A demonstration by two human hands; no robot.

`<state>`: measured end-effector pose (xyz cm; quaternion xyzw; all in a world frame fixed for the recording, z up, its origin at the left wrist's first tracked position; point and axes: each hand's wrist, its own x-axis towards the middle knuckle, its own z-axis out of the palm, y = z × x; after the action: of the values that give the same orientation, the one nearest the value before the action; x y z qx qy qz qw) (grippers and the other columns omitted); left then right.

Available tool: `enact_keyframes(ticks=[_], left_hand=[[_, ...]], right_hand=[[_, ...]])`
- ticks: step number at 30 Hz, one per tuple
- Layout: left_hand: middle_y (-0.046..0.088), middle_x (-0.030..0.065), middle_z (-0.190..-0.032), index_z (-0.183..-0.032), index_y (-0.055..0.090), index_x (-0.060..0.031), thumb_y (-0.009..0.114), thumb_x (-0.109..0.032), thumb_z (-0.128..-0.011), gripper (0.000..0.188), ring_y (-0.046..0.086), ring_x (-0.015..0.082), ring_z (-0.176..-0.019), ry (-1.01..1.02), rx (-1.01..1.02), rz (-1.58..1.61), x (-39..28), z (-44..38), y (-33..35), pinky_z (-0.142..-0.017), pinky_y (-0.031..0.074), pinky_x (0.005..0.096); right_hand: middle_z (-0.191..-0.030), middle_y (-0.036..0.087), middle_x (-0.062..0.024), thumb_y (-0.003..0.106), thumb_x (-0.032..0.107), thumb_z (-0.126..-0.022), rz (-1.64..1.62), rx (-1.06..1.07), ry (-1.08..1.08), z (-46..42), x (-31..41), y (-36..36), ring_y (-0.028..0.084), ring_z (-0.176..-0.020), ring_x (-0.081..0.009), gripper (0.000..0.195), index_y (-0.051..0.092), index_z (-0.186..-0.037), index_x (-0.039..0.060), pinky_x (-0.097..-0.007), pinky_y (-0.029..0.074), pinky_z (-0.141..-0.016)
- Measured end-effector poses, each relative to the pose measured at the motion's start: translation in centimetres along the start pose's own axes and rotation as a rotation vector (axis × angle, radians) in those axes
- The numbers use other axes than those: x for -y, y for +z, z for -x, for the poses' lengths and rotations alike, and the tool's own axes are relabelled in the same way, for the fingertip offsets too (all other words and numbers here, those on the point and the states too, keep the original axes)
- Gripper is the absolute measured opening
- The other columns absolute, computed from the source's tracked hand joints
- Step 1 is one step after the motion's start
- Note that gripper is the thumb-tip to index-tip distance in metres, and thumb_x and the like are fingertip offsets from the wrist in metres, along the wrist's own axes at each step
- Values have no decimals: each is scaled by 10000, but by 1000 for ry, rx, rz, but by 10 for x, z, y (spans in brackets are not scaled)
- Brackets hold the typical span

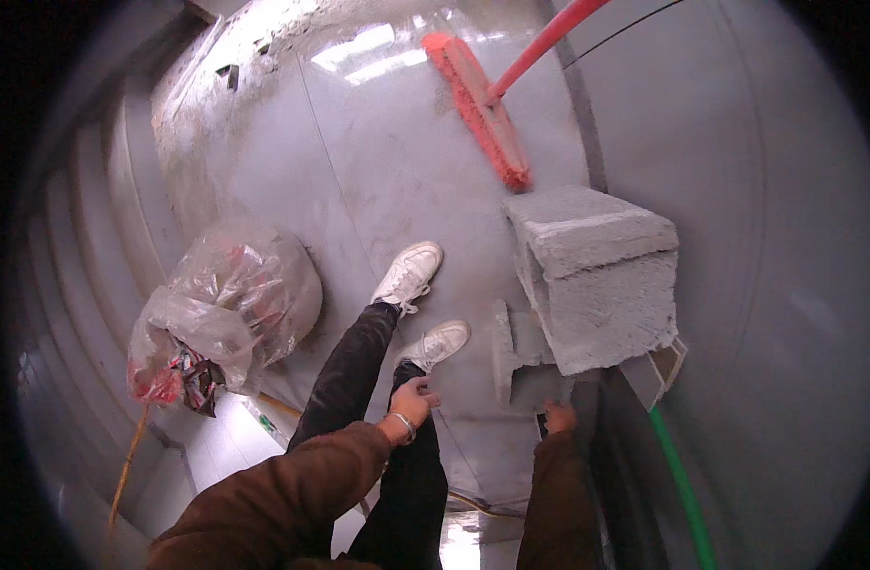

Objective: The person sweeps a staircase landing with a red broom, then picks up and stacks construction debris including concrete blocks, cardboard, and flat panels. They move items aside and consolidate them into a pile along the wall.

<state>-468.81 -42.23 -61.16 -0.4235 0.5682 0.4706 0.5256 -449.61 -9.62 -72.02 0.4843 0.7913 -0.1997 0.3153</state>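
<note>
My left hand [412, 407] hangs in front of my lower leg in black trousers, with a bracelet at the wrist. Its fingers are loosely bent, and I see nothing in them. On the right, my right hand [560, 419] is at the near edge of a low, rough grey block [538, 388] with a recess. Whether the fingers grip that edge or only touch it is unclear. Just beyond, a larger grey concrete block [613, 306], hollow on the side facing me, stands against the smooth grey wall.
A red broom [481, 114] rests on the glossy tiled floor [363, 142] ahead. Left of my white shoes [410, 274] sits a clear plastic bag [264, 278] of rubbish, near steps [114, 185]. A green hose or pole [681, 484] runs along the right.
</note>
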Motion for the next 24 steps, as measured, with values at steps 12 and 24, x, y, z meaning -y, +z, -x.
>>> enact_keyframes(ticks=[12, 24], left_hand=[[577, 82, -844, -1154, 413, 38, 567, -82, -739, 458, 581, 147, -683, -5, 12, 294, -59, 73, -56, -583, 458, 247], [585, 137, -873, -1177, 374, 47, 578, -54, -704, 525, 608, 214, -700, 96, -62, 586, -134, 152, -214, -539, 500, 312]], right_hand=[[-776, 567, -67, 608, 128, -737, -350, 454, 12, 127, 115, -46, 561, -641, -169, 225, 513, -910, 21, -288, 449, -456], [-848, 582, -123, 573, 95, -773, -451, 643, -67, 213, 361, -202, 594, -722, -206, 354, 420, -1070, -25, -326, 502, -557]])
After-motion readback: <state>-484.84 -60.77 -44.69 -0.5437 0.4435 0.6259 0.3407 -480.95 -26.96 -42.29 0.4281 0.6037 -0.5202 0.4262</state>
